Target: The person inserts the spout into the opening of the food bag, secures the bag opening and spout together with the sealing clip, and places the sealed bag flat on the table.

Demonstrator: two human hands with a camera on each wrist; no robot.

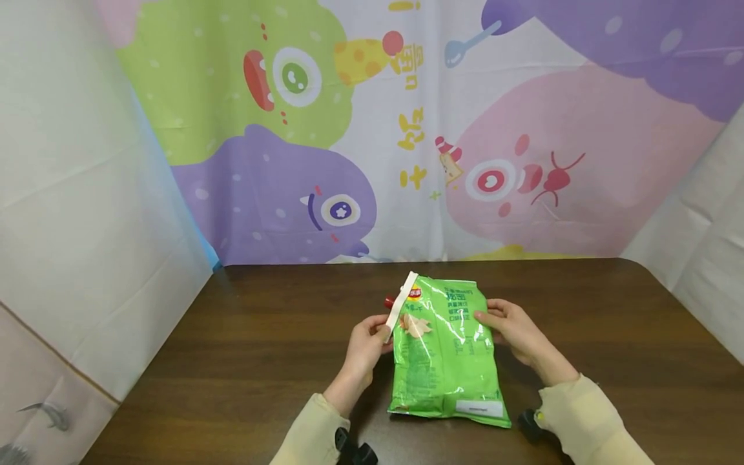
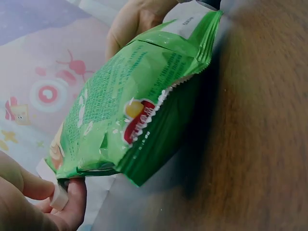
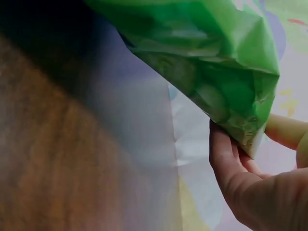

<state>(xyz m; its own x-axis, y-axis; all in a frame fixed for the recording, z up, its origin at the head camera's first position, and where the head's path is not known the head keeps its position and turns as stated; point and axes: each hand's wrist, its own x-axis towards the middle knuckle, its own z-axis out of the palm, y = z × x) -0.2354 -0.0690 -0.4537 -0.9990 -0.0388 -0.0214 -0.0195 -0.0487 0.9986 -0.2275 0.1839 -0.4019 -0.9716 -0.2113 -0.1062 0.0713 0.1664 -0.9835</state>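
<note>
A green chip bag (image 1: 447, 361) is held up over the table between both hands, its printed back towards the head camera. A white bag-sealing clip (image 1: 401, 307) runs slantwise across the bag's upper left corner. My left hand (image 1: 361, 355) pinches the lower end of this clip between thumb and fingers, as the left wrist view also shows. On the other side my right hand (image 1: 519, 334) grips the bag's right edge, thumb on the near face and fingers behind. A small dark red thing (image 1: 389, 301) pokes out from behind the clip, mostly hidden.
The brown wooden table (image 1: 261, 361) spreads out around the bag. Behind it hangs a cartoon-printed curtain (image 1: 430, 226), with a pale cloth (image 1: 70, 194) on the left side and another on the right. Black wrist-camera straps (image 1: 354, 449) sit at the sleeves.
</note>
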